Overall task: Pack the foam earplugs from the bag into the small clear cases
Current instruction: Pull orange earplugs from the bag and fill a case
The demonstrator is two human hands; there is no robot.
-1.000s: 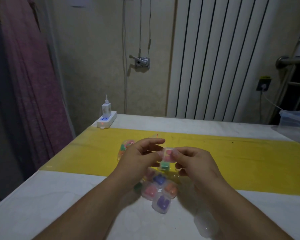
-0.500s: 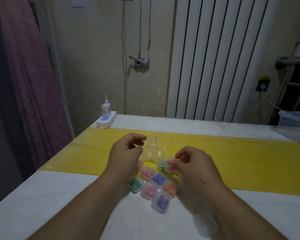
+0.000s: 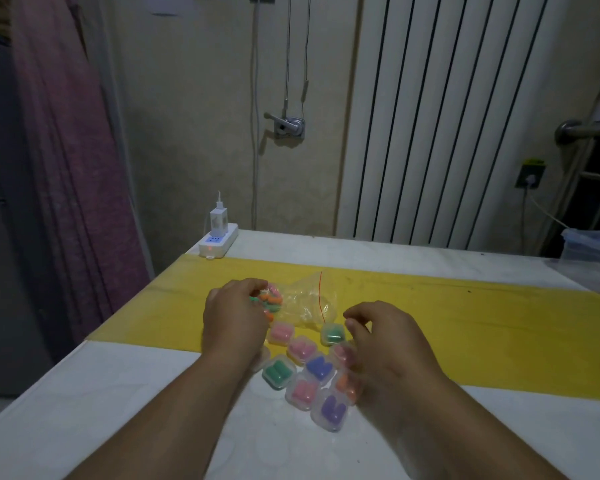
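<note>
White worktop (image 3: pixel 84 410) fills the lower frame, with a yellow strip (image 3: pixel 465 323) running across its middle. Ribbed radiator (image 3: pixel 447 116) upper right, dark reddish curtain (image 3: pixel 70 150) down the left side. Clear tub (image 3: pixel 593 244) at the right edge, cut off by the frame. Power strip (image 3: pixel 219 242) on the worktop's far left corner, white charger (image 3: pixel 219 218) plugged in, indicator lit. Metal valve (image 3: pixel 288 125) on the wall, upper centre. All of these are well apart from the hands.

Both forearms enter from the bottom edge, hands apart. Left hand (image 3: pixel 234 317) is centre-left, fingers curled down onto the filled end of the clear bag (image 3: pixel 309 299), gripping it. The hand covers part of that end. Bag lies crumpled on the yellow strip, red seal line visible, empty end toward frame centre. Loose earplugs (image 3: pixel 272 301) inside are orange, pink and green, bunched right at the left fingertips.

Right hand (image 3: pixel 385 344) is centre-right, palm down, fingers loosely curled with nothing in them. It sits over the right side of the cases (image 3: pixel 305 375).

Cases lie between the two hands, straddling the strip's near edge. They're filled and touching each other: pink, green, blue, purple, orange. Right hand hides part of the orange one. Green case (image 3: pixel 332 333) is at the top of the group, just below the bag and just beside the right fingertips. Can't tell if they touch.
</note>
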